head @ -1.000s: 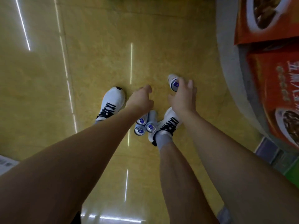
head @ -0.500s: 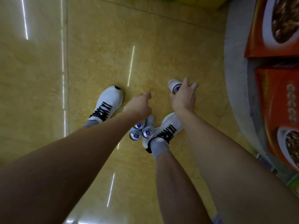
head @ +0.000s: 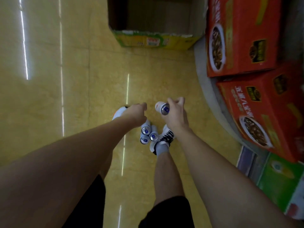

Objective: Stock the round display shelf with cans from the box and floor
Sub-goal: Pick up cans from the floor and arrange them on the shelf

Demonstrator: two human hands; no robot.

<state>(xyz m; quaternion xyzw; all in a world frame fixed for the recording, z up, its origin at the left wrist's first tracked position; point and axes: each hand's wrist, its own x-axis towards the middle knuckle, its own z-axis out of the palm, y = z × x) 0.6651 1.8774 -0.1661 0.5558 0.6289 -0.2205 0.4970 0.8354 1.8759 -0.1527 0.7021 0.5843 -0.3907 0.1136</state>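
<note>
My right hand (head: 176,115) grips a white can (head: 162,108) with a silver top and blue tab, lifted off the yellow floor. Three more cans (head: 148,134) of the same kind lie clustered on the floor between my shoes. My left hand (head: 135,116) hovers just above that cluster with curled fingers and holds nothing that I can see. An open cardboard box (head: 156,22) with green and yellow sides stands on the floor further ahead. The grey curved base of the round display shelf (head: 209,83) runs along the right.
Red cartons (head: 243,38) printed with food pictures sit on the shelf base at the right, with a green carton (head: 279,181) lower down. My white shoes (head: 166,137) stand beside the cans. The glossy yellow floor (head: 65,79) stretches to the left.
My right hand has closed round the far can and raised it off the floor. The view has tilted up, bringing the open box into sight. My left hand stays over the three cans.
</note>
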